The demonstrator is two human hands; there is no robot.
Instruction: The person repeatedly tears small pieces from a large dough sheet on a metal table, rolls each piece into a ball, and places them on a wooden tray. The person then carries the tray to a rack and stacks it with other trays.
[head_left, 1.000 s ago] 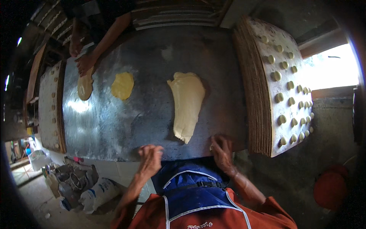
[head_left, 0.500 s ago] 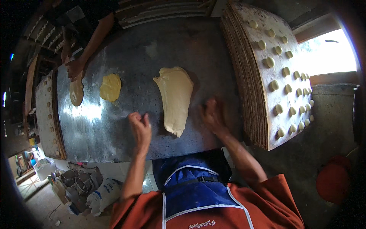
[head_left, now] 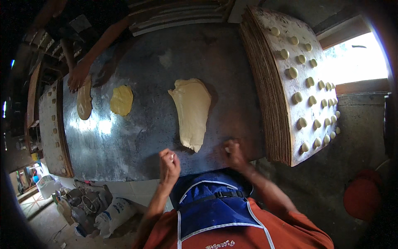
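A long pale slab of dough [head_left: 192, 112] lies on the dark worktable [head_left: 145, 153], broad at the far end and narrowing toward me. Just left of its near tip is my left hand [head_left: 169, 169], fingers curled, with a small whitish spot showing at them. To the right of the tip, my right hand [head_left: 237, 157] is also curled closed near the table's front edge, a pale spot at its fingers. Whether either spot is a bit of dough I cannot make out. Neither hand touches the slab. Further left lies a flat yellow lump [head_left: 122, 100].
At the right rises a tall stack of boards [head_left: 269, 95], the top one bearing several small dough balls [head_left: 297, 97]. Another board with pieces [head_left: 52, 137] stands at the left. A co-worker's hand [head_left: 78, 76] touches a long brownish dough piece [head_left: 84, 101].
Both my hands have drawn back toward the table's front edge, the left also moving right, and the right hand's fingers have curled in. The co-worker's hands have shifted; the slab stays put.
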